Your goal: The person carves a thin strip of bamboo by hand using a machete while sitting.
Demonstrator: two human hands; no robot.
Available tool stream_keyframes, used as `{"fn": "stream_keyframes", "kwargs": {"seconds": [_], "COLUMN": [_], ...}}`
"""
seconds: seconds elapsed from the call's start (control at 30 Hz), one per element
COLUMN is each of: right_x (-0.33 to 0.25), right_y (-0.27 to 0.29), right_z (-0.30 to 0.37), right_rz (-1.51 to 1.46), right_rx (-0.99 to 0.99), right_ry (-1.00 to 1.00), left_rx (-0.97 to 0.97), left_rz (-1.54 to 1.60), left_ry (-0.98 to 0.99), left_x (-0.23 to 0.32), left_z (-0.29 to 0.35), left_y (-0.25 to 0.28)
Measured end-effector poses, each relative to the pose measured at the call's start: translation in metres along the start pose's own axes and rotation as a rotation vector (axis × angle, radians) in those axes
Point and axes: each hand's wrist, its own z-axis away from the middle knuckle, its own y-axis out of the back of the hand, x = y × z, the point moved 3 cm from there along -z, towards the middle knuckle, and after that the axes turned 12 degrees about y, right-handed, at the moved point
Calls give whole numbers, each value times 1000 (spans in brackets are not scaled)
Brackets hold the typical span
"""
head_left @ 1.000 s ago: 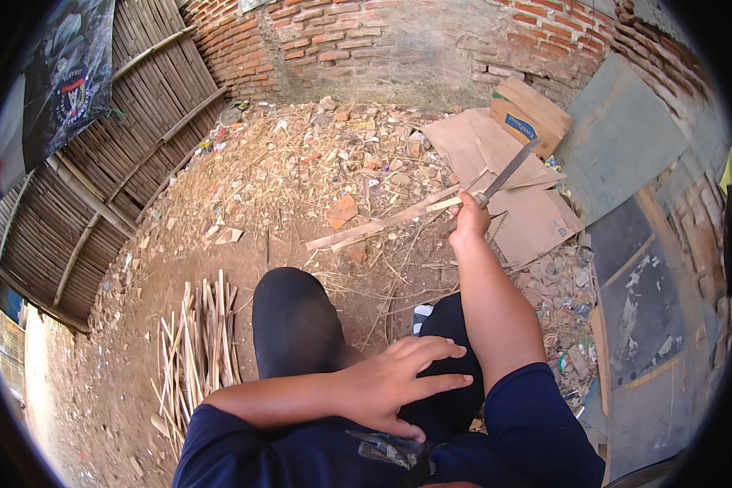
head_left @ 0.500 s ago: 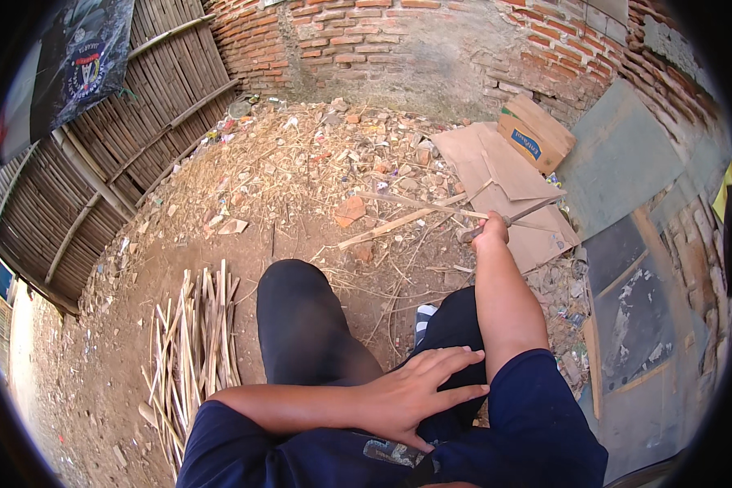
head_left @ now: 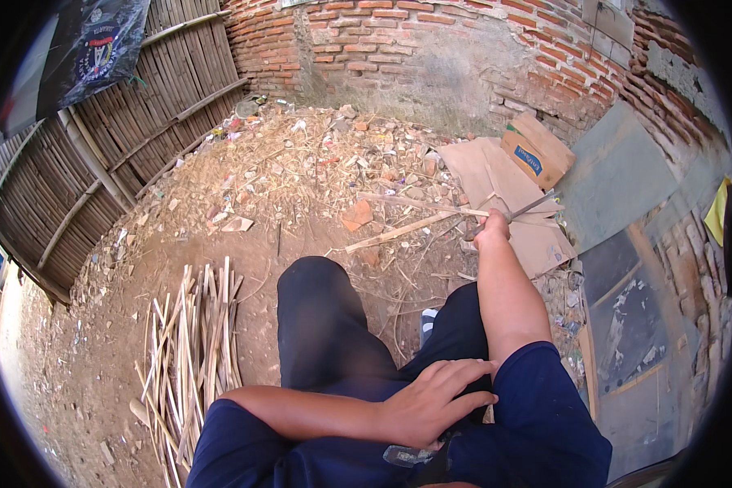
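Observation:
My right hand [head_left: 492,228] is stretched out ahead and closed round the handle of a knife with a long dark blade [head_left: 533,205]. The blade points away to the right, above brown cardboard [head_left: 496,172]. A thin wooden strip [head_left: 419,202] runs from the left up to this hand; whether the fingers also grip it is hidden. Beneath it, a thicker pale stick [head_left: 398,233] slants over the ground. Across my lap lies my left forearm, and my left hand [head_left: 443,403] is open, its fingers extended against my right upper arm, holding nothing.
A pile of split sticks [head_left: 193,350] lies on the dirt to the left of my knee [head_left: 321,305]. Rubble and dry straw [head_left: 301,163] cover the ground ahead. A cardboard box [head_left: 537,150] leans near the brick wall [head_left: 366,41]. Grey sheets [head_left: 618,183] are at right, a bamboo fence [head_left: 106,122] at left.
My left knee has shifted slightly to the right. The left hand has slid a little toward my right arm, its fingers less spread. The right hand keeps its grip on the knife.

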Motion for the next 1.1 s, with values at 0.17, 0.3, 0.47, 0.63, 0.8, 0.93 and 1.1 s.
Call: {"fn": "stream_keyframes", "kwargs": {"seconds": [0.17, 0.3, 0.47, 0.63, 0.8, 0.93, 1.1], "right_x": [2, 4, 18, 41, 39, 27, 38], "right_y": [-15, -25, -44, -56, -49, -40, -46], "right_z": [15, 32, 52, 50, 57, 46, 65], "right_rz": [16, 59, -30, 58, 62, 9, 122], "right_rx": [-6, -37, -103, -93, -131, -93, -162], "right_ry": [5, 8, -39, -63, -104, -94, -76], "left_rx": [24, 154, 328, 450, 738, 882, 1059], "left_rz": [55, 48, 74, -316, -515, -564, -834], "left_ry": [9, -85, -21, -49, 24, 67, -447], "left_x": [6, 0, 2, 4, -2, 6, 98], "left_z": [11, 25, 33, 53, 94, 134, 195], "left_y": [11, 15, 37, 96, 136, 154, 192]}}
